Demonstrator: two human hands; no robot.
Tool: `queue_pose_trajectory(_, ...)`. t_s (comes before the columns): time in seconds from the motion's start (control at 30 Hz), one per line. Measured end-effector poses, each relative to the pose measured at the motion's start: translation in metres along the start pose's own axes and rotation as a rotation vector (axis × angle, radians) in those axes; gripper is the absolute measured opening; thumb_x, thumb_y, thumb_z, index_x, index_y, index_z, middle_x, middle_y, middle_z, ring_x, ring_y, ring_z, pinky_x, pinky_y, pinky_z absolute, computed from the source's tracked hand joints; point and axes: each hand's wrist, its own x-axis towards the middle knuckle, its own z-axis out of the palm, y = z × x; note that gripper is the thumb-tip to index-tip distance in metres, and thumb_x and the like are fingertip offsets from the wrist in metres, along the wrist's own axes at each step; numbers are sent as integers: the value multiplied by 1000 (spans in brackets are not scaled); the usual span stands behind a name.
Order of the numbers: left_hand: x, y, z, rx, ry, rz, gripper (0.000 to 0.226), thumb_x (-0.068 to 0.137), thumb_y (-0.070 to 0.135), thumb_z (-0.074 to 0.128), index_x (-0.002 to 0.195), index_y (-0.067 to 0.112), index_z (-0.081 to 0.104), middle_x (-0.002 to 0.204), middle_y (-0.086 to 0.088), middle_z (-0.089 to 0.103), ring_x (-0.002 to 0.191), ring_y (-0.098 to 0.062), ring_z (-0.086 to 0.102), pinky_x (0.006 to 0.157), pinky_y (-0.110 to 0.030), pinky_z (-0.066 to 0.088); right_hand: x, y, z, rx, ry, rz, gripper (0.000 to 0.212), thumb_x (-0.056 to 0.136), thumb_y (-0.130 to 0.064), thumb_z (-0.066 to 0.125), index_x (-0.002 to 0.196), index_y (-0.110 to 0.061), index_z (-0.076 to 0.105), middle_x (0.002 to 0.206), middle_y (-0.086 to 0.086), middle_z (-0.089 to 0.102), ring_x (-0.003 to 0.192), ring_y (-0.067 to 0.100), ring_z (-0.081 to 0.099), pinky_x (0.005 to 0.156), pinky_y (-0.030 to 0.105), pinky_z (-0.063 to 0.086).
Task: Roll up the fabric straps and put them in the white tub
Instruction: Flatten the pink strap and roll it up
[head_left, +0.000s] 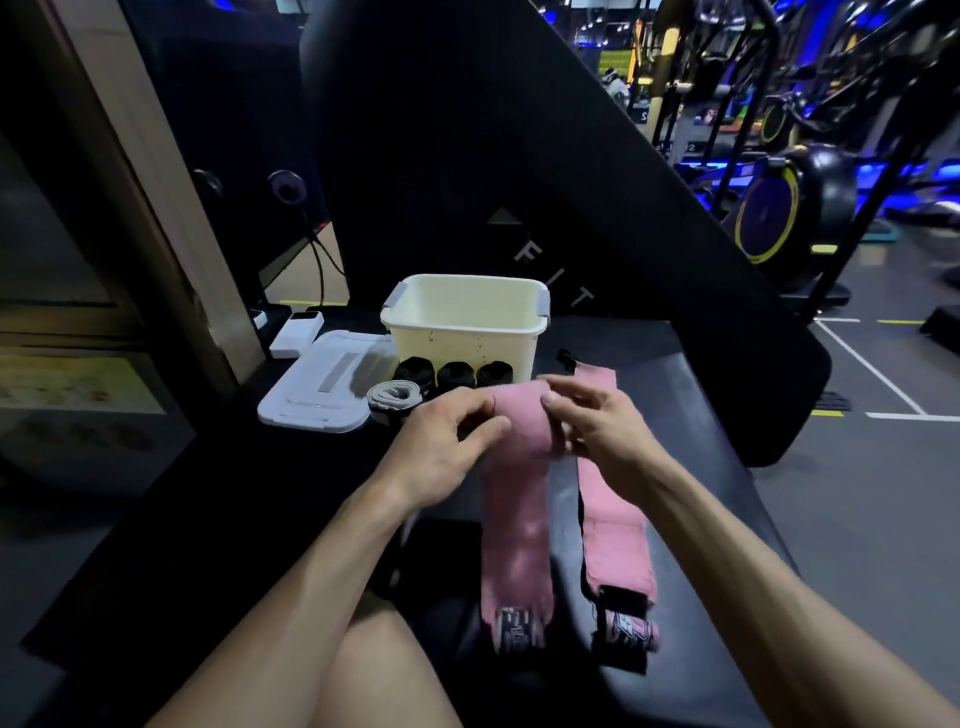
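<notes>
A pink fabric strap lies along the black bench, its far end wound into a roll. My left hand grips the roll's left end and my right hand grips its right end, thumbs on top. A second pink strap lies flat beside it on the right. The white tub stands open just beyond my hands. Three black rolled straps sit against the tub's front. A grey rolled strap lies left of them.
The tub's white lid lies left of the tub, with a white power bank behind it. A black padded backrest rises behind the bench. Exercise machines stand at the right. My bare knee is below the bench edge.
</notes>
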Motion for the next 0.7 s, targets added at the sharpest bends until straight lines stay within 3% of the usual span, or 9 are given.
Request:
queue_pose_trajectory(0.1, 6, 0, 20, -153, -26, -61, 24, 95, 46, 65, 87, 23, 64, 76, 14, 63, 71, -6, 55, 77, -36, 52, 5, -8, -19, -5, 90, -14, 27, 91, -10, 73, 118, -16, 74, 83, -10, 71, 58, 2, 56, 53, 22, 45)
queue_pose_trajectory(0.2, 7, -8, 40, -244, -124, -153, 41, 85, 63, 65, 103, 26, 70, 91, 9, 74, 81, -5, 64, 86, -45, 56, 10, -7, -34, 78, 159, -30, 32, 88, -3, 74, 118, -14, 74, 92, -4, 74, 71, 3, 63, 60, 20, 47)
queue_pose_trajectory(0.3, 6, -16, 59, -240, -242, -210, 48, 78, 58, 70, 116, 29, 70, 107, 12, 76, 98, -2, 71, 99, -43, 55, 17, -6, -46, 195, 197, -69, 34, 89, 5, 70, 120, -10, 71, 95, 2, 70, 83, 6, 66, 71, 19, 52)
queue_pose_trajectory(0.37, 9, -18, 68, -212, -245, -237, 56, 74, 55, 69, 124, 30, 67, 114, 14, 74, 104, -2, 70, 104, -40, 52, 21, -6, -52, 278, 212, -75, 36, 90, 8, 66, 121, -9, 68, 95, 1, 66, 77, 2, 66, 65, 15, 52)
queue_pose_trajectory(0.43, 17, -20, 77, -234, -233, -257, 52, 74, 53, 71, 120, 32, 65, 114, 13, 73, 103, -6, 71, 102, -40, 53, 25, -8, -57, 338, 218, -45, 39, 91, 8, 64, 126, -11, 65, 94, -2, 63, 70, 0, 65, 52, 14, 47)
queue_pose_trajectory(0.5, 26, -14, 84, -274, -216, -253, 28, 82, 40, 77, 108, 33, 68, 103, 15, 74, 94, -2, 70, 95, -31, 55, 31, -10, -63, 356, 211, -20, 43, 91, 8, 65, 128, -12, 65, 98, -3, 63, 70, 4, 60, 47, 16, 42)
queue_pose_trajectory(0.53, 31, -11, 87, -305, -198, -244, 16, 86, 28, 78, 99, 32, 69, 92, 17, 74, 86, 2, 68, 87, -24, 54, 34, -11, -67, 357, 202, -17, 44, 90, 8, 66, 128, -14, 66, 102, -2, 64, 73, 7, 58, 49, 17, 41)
queue_pose_trajectory(0.6, 40, -5, 92, -371, -149, -250, 19, 90, 10, 76, 84, 28, 71, 77, 18, 73, 74, 5, 63, 76, -22, 50, 41, -13, -77, 353, 196, -36, 46, 89, 10, 65, 125, -17, 67, 112, -1, 66, 81, 11, 60, 58, 22, 42)
queue_pose_trajectory(0.7, 51, 4, 99, -513, -209, -299, 15, 93, 8, 73, 83, 20, 74, 76, 10, 72, 69, -4, 64, 71, -27, 52, 54, -17, -102, 298, 202, -102, 53, 88, 12, 63, 127, -24, 65, 125, -5, 69, 91, 8, 66, 72, 25, 43)
